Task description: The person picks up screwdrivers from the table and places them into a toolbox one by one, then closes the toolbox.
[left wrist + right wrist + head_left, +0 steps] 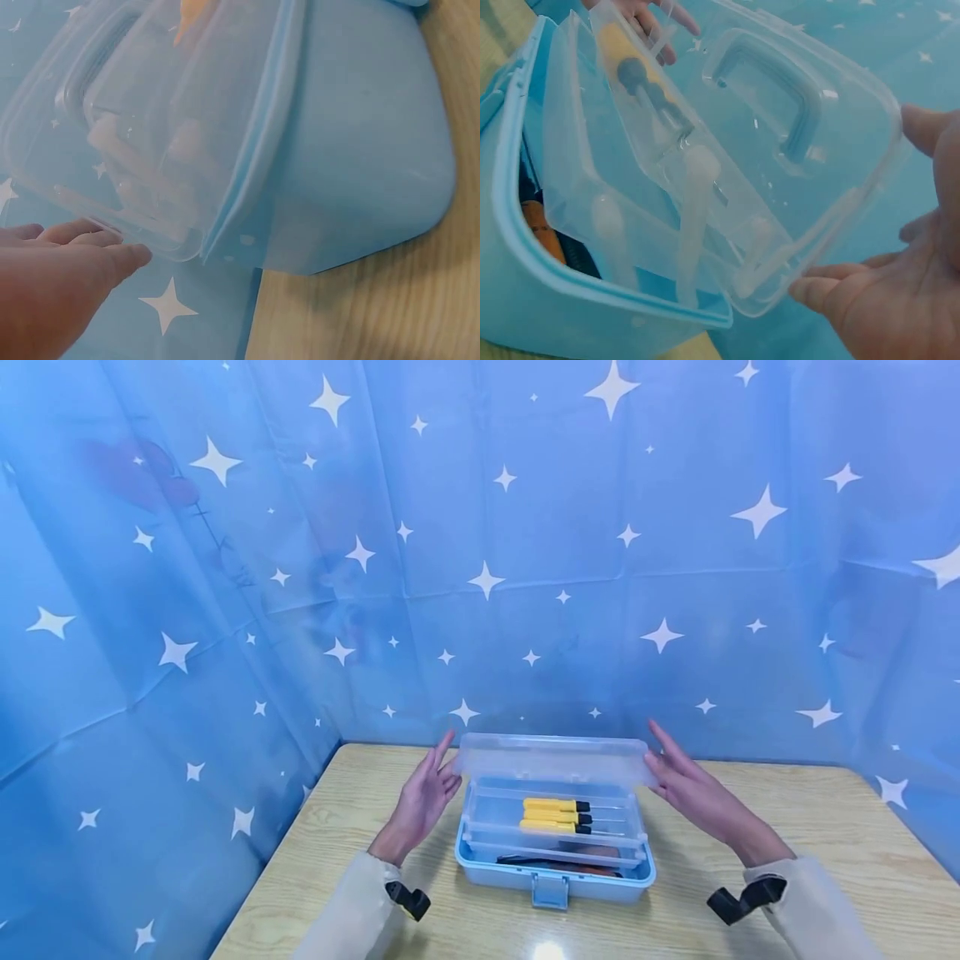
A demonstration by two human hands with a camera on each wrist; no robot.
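A light-blue toolbox (498, 875) stands on the table with its clear lid (555, 753) raised and tipped back. My left hand (422, 797) is at the lid's left edge, fingers extended and fingertips against or very near the plastic. At the opposite edge, the fingertips of my right hand (885, 300) touch the lid rim, the hand spread rather than curled. Clear trays (577, 172) sit lifted inside on white hinge arms (697, 225). Several yellow-handled screwdrivers (555, 817) lie in a tray. Beneath, an orange-and-black tool (544, 229) is partly hidden.
The wooden table (337, 860) runs around the box, with its back edge close behind the lid. A blue curtain (525, 527) with white stars hangs at the back and left. A blue latch (550, 891) hangs at the box front.
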